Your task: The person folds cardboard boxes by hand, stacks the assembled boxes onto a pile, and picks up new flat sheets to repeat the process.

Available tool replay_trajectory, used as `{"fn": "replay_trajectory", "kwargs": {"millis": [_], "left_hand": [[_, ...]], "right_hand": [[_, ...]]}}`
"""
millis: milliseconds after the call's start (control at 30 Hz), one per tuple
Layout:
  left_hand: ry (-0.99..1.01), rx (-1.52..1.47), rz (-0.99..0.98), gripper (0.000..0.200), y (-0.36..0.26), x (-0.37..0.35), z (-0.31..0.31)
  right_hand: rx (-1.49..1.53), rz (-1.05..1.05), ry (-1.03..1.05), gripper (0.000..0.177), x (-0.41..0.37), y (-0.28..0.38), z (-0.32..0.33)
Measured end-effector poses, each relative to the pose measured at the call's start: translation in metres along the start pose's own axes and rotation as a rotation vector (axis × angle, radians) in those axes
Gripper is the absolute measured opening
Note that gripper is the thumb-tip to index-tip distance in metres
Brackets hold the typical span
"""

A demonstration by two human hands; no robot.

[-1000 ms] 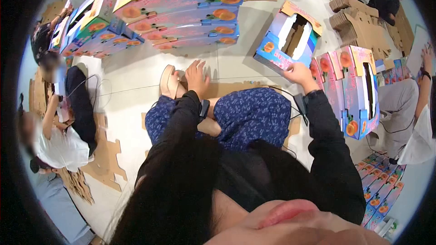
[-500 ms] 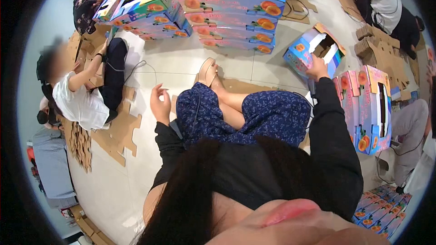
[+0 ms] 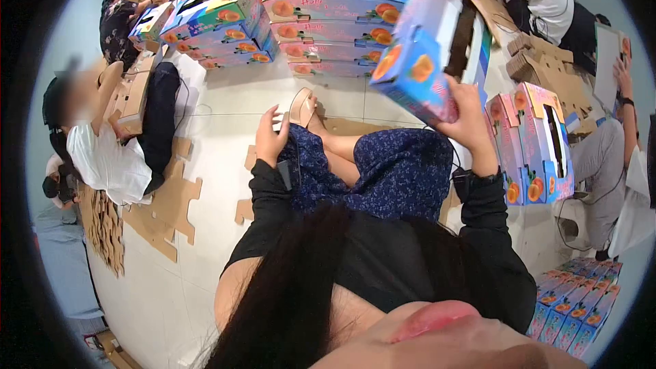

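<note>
My right hand (image 3: 470, 123) grips the near end of a printed fruit carton (image 3: 418, 61) and holds it up, tilted, beyond my right knee. The carton is blue and pink with orange fruit pictures and a long slot in its top, through which brown cardboard shows. My left hand (image 3: 272, 134) hangs beside my left knee, fingers apart, with nothing in it. Just right of my right hand, two similar cartons (image 3: 523, 147) stand upright side by side on the floor. A taller stack of fruit cartons (image 3: 328, 24) rises in front of my feet.
More cartons (image 3: 215, 17) are stacked at the front left. Brown cardboard pieces (image 3: 167, 212) lie on the floor at left, with further cardboard stacks (image 3: 547, 75) at right. A person in a white shirt (image 3: 113, 154) sits at left with a box. Flat-packed cartons (image 3: 577, 304) lie at lower right.
My right hand has lifted the carton off the floor at right and brought it up and left, closer to me. My left hand has shifted slightly right and upward.
</note>
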State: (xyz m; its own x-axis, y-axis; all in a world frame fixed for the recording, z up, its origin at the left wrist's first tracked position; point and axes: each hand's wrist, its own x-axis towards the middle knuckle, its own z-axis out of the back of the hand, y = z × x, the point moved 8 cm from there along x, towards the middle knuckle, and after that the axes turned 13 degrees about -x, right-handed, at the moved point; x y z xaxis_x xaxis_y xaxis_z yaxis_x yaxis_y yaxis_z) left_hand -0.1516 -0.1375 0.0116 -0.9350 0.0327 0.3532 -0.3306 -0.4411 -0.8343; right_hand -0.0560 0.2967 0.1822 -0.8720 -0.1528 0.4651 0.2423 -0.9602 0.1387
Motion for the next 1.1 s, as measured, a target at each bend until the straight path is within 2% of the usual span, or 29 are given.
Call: {"fn": "replay_trajectory", "kwargs": {"millis": [100,133,167,200,233,300,400,500,633,667,767,800,900,933,1033,1067,1100], "left_hand": [[0.103,-0.485,0.058,0.055,-0.041,0.005,-0.045],[0.223,-0.683,0.05,0.056,-0.045,0.003,-0.063],[0.312,-0.717,0.027,0.064,-0.067,-0.003,-0.068],[0.415,-0.936,0.067,0.071,-0.092,-0.011,-0.073],[0.452,-0.943,0.082,0.085,-0.093,-0.017,-0.077],[0.45,-0.786,-0.032,0.106,-0.11,-0.027,-0.07],[0.48,-0.711,0.173,0.127,-0.118,-0.04,-0.051],[0.449,-0.734,0.243,0.131,-0.091,-0.048,-0.05],[0.376,-0.793,0.29,0.121,-0.082,-0.055,-0.04],[0.293,-0.796,0.318,0.113,-0.079,-0.058,-0.033],[0.26,-0.853,0.391,0.106,-0.06,-0.066,-0.027],[0.211,-0.843,0.36,0.095,-0.06,-0.068,-0.021],[0.187,-0.841,0.462,0.088,-0.05,-0.078,-0.008],[0.18,-0.814,0.478,0.079,-0.038,-0.083,-0.006],[0.134,-0.996,0.582,0.075,-0.026,-0.098,0.0],[0.14,-1.016,0.597,0.067,-0.024,-0.103,0.001],[0.119,-1.084,0.608,0.066,-0.021,-0.107,0.002]], "right_hand": [[-0.118,0.101,-0.013,0.077,-0.003,0.056,0.001],[-0.137,0.137,-0.025,0.076,-0.005,0.067,-0.005],[-0.152,0.172,-0.032,0.075,-0.007,0.077,-0.014],[-0.167,0.209,-0.041,0.074,-0.009,0.088,-0.022],[-0.162,0.249,-0.055,0.073,-0.012,0.098,-0.029],[-0.158,0.342,-0.086,0.073,-0.015,0.117,-0.042],[-0.23,0.419,-0.135,0.067,-0.02,0.137,-0.059],[-0.258,0.483,-0.132,0.064,-0.017,0.149,-0.069],[-0.203,0.538,-0.096,0.065,-0.011,0.159,-0.084],[-0.186,0.551,-0.079,0.065,-0.01,0.161,-0.087],[-0.256,0.59,-0.078,0.065,-0.013,0.178,-0.095],[-0.276,0.608,-0.053,0.066,-0.016,0.18,-0.101],[-0.119,0.477,-0.112,0.07,-0.02,0.174,-0.099],[-0.154,0.415,-0.09,0.086,-0.025,0.165,-0.103],[0.043,0.191,-0.275,0.1,-0.036,0.151,-0.088],[-0.021,0.146,-0.297,0.109,-0.044,0.143,-0.095],[-0.008,0.097,-0.306,0.107,-0.051,0.138,-0.101]]}}
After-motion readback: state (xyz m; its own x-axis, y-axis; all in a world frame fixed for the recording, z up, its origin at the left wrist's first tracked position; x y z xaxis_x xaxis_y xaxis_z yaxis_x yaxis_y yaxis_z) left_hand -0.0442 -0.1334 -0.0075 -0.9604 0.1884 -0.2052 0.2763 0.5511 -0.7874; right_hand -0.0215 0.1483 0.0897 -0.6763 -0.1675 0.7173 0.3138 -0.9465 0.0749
